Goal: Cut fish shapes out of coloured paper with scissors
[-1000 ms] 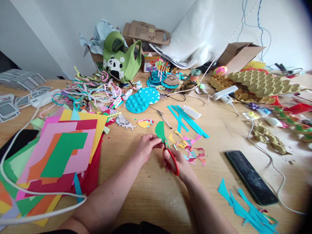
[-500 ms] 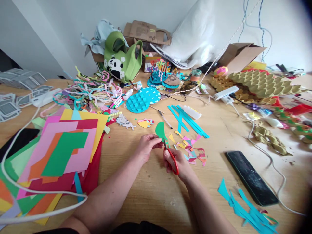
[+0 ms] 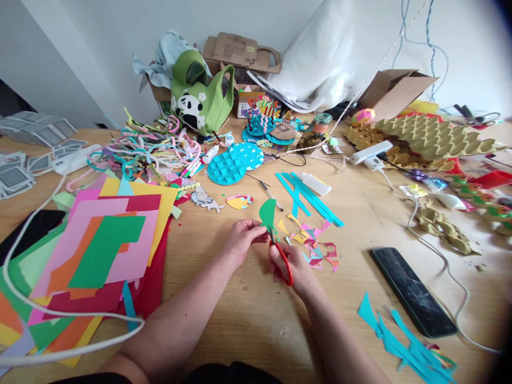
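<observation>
Between thumb and fingers, my left hand [image 3: 248,238] pinches a small piece of green paper [image 3: 267,213] with a rounded outer edge. My right hand [image 3: 288,266] grips red-handled scissors [image 3: 285,262], their blades pointing up at the paper's lower edge. The blades lie against the green piece; how far they are parted is too small to tell. Just right of the hands lies a scatter of coloured paper scraps [image 3: 314,242]. Beyond the paper are a pen-like brush [image 3: 272,196] and a yellow-and-red paper cutout [image 3: 239,201].
Coloured paper sheets [image 3: 108,250] are stacked at left, with a white cable [image 3: 72,314] across them. Blue strips [image 3: 308,198] lie ahead. A dark phone [image 3: 412,290] and blue offcuts [image 3: 404,341] lie at right. Behind stand blue discs [image 3: 226,169] and a green panda bag [image 3: 204,106].
The green paper has turned slightly and its top has shifted a little to the right. Both hands stay in nearly the same place, still holding the paper and scissors.
</observation>
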`<state>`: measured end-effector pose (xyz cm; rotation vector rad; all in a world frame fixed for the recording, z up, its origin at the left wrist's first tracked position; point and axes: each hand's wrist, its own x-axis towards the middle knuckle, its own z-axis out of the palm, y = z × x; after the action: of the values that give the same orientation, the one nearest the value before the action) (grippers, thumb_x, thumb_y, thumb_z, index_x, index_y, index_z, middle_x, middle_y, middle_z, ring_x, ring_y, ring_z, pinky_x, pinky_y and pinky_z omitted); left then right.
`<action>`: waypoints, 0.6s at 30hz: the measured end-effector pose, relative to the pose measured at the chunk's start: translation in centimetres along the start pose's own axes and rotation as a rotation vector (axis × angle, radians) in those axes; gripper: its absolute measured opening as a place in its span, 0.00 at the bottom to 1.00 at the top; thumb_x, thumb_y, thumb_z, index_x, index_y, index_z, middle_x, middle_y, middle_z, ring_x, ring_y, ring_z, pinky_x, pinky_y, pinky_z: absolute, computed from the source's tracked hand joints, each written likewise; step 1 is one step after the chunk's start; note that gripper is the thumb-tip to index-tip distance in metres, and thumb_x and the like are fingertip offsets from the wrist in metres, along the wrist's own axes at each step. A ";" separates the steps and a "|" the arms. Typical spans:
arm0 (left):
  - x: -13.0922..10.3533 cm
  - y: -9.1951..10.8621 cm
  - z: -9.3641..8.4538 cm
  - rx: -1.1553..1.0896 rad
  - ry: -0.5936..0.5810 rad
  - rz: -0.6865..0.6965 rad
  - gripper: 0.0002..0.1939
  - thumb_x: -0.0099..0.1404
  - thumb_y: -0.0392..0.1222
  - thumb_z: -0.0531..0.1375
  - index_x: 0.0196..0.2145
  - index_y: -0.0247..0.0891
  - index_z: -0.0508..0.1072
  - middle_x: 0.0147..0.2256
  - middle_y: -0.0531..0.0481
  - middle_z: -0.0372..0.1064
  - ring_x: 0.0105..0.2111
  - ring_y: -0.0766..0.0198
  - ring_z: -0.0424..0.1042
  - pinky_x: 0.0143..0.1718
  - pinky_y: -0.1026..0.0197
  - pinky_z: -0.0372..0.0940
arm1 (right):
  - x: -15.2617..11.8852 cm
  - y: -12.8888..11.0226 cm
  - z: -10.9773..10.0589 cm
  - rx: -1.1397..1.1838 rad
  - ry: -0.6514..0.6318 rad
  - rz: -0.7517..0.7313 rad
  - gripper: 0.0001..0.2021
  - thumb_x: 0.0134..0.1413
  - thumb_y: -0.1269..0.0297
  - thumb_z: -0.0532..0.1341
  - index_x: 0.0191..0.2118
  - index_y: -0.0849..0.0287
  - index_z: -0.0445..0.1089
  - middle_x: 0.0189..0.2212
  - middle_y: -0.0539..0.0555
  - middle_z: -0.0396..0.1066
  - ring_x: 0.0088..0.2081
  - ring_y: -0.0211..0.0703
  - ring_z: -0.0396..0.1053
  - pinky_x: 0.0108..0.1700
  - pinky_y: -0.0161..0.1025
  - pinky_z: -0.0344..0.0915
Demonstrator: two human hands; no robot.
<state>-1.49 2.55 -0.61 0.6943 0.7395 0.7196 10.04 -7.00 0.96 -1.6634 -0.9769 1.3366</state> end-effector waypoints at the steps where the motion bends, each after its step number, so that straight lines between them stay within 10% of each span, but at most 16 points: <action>1: 0.0 0.0 0.0 0.000 -0.002 0.000 0.16 0.42 0.44 0.73 0.25 0.33 0.75 0.24 0.48 0.74 0.24 0.66 0.71 0.35 0.59 0.67 | 0.0 0.0 0.0 -0.002 0.000 -0.005 0.29 0.45 0.32 0.61 0.22 0.55 0.58 0.14 0.47 0.64 0.14 0.35 0.62 0.16 0.32 0.56; 18: -0.1 0.2 0.0 0.095 -0.021 0.032 0.13 0.46 0.44 0.71 0.23 0.33 0.74 0.23 0.49 0.72 0.25 0.66 0.71 0.34 0.61 0.67 | -0.2 -0.3 -0.2 -0.025 -0.026 -0.007 0.29 0.45 0.31 0.61 0.22 0.57 0.60 0.15 0.48 0.65 0.14 0.35 0.64 0.17 0.32 0.58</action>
<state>-1.64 2.56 -0.45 0.8010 0.7483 0.7088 10.21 -7.03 1.35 -1.6628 -1.0175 1.3497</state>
